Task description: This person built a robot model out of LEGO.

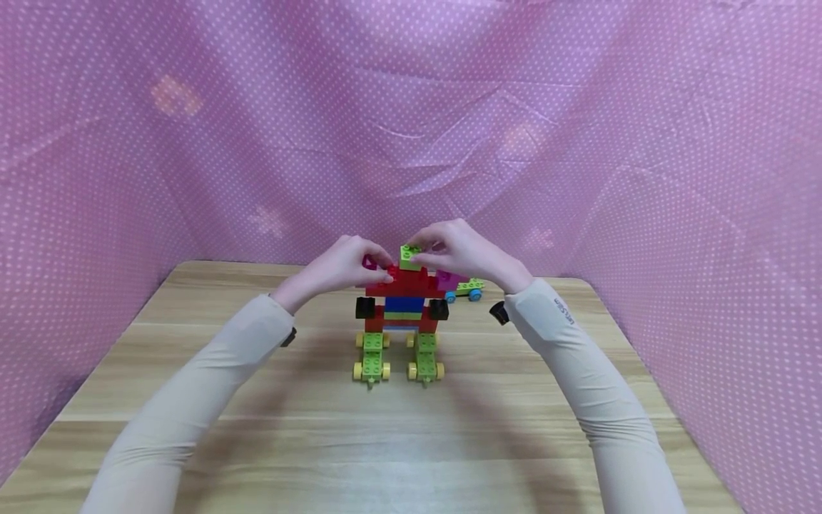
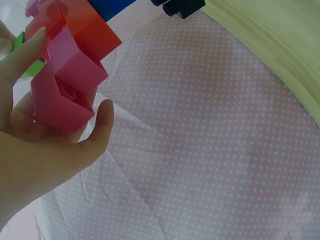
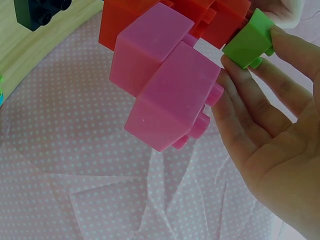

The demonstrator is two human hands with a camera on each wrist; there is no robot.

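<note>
My right hand [image 1: 465,253] pinches a green brick [image 1: 409,255] atop the brick robot [image 1: 401,314]; my left hand [image 1: 343,264] grips its nine-o'clock pink shoulder [image 2: 62,92]. Pressing hard could topple it on the counter [image 1: 321,428].

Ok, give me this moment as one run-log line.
left hand: holds pink brick | right hand: pinches green brick on top | block figure: upright on table
</note>
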